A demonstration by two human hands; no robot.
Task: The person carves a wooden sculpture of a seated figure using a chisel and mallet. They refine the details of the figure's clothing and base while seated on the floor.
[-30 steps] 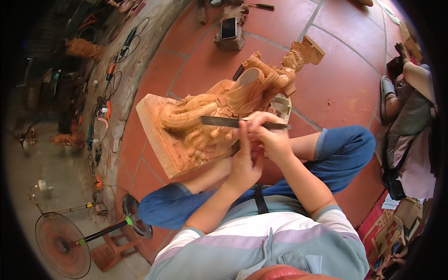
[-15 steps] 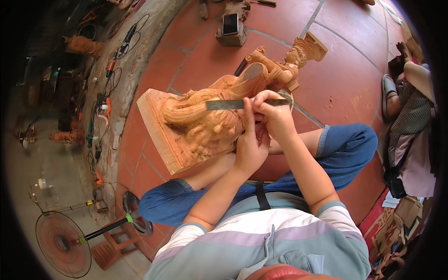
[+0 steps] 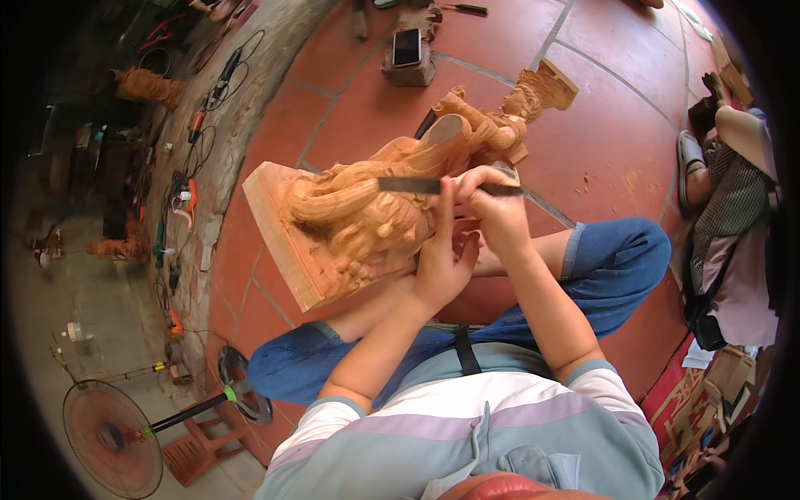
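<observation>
A carved wooden statue [image 3: 375, 208] lies on its side across my lap, its square base toward the left and its head toward the upper right. My right hand [image 3: 496, 212] grips a flat metal file [image 3: 408, 185] that lies across the carving. My left hand [image 3: 442, 258] rests against the statue just below the file, its index finger raised and touching the blade. My legs in blue jeans [image 3: 617, 267] are folded under the statue.
A phone lies on a wooden block [image 3: 407, 57] on the red tile floor [image 3: 358, 100]. Cables and power tools [image 3: 192, 125] line the stone kerb at left. A standing fan [image 3: 112, 425] and small stool [image 3: 200, 446] stand at lower left. Another person [image 3: 733, 208] sits at right.
The statue, the file and both hands have shifted slightly up and right in view. The file has slid a little along the carving.
</observation>
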